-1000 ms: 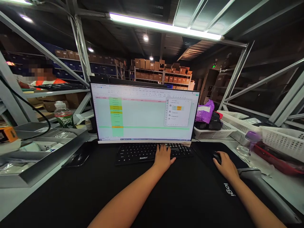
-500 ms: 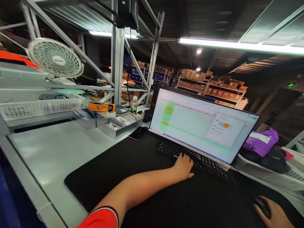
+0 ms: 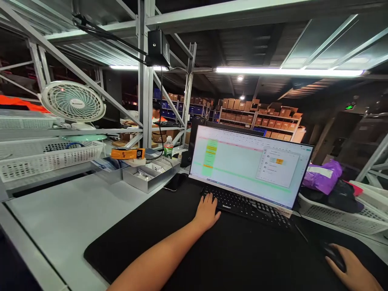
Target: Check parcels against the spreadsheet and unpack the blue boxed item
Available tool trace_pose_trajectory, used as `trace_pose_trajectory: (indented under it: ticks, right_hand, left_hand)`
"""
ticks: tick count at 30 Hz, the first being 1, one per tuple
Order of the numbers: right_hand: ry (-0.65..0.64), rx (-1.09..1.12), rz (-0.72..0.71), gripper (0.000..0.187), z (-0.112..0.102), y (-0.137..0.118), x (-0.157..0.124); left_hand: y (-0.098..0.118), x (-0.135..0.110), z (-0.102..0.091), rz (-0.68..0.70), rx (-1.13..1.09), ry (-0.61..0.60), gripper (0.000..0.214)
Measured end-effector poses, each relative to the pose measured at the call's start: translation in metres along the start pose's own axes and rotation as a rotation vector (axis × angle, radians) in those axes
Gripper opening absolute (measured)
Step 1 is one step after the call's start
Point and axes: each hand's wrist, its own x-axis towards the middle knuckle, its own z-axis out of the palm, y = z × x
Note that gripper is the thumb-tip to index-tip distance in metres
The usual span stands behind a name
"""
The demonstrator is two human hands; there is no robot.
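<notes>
My left hand (image 3: 207, 211) rests on the left end of a black keyboard (image 3: 239, 205), palm down with its fingers spread over the keys. At the lower right, my right hand (image 3: 351, 266) is wrapped round a black computer mouse (image 3: 334, 257). Both keyboard and mouse lie on a large black desk mat (image 3: 242, 250). Behind the keyboard stands a monitor (image 3: 233, 157) showing a spreadsheet with green and orange cells and a smaller window at its right. A dark phone (image 3: 173, 182) lies on the mat's edge, left of the monitor.
Left of the mat are a grey parts tray (image 3: 148, 182), an orange-wrapped item (image 3: 127, 154), a drink bottle (image 3: 168, 148) and a white basket (image 3: 51, 159). A fan (image 3: 74, 103) stands behind. At right, another basket (image 3: 330, 212) holds a purple bag (image 3: 323, 178). Metal posts rise behind the desk.
My left hand has moved left along the keyboard, from its middle to its left end. My right hand stays on the mouse. The view has tilted upward.
</notes>
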Motion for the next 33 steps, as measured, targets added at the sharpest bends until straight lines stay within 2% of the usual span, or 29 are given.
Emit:
trace_pose_trajectory:
  ticks: [17,21,26,29,33]
  right_hand:
    - [0.038,0.075,-0.018,0.041,0.018,0.038,0.004]
    - [-0.010,0.038,-0.021,0.052,0.010,0.025,0.003]
    - [0.002,-0.017,-0.021,0.057,0.001,0.000,-0.002]
    - [0.002,-0.045,-0.045,0.056,0.002,0.002,-0.004]
    - [0.008,-0.073,-0.068,0.056,0.007,0.017,-0.004]
  left_hand:
    - [0.001,-0.003,-0.006,0.012,0.026,-0.039,0.058]
    - [0.001,-0.003,-0.008,0.015,0.027,-0.049,0.058]
    - [0.001,-0.003,-0.007,0.022,0.040,-0.040,0.056]
    - [0.001,-0.002,-0.006,0.024,0.052,-0.036,0.055]
    - [0.001,-0.001,-0.004,0.032,0.061,-0.036,0.054]
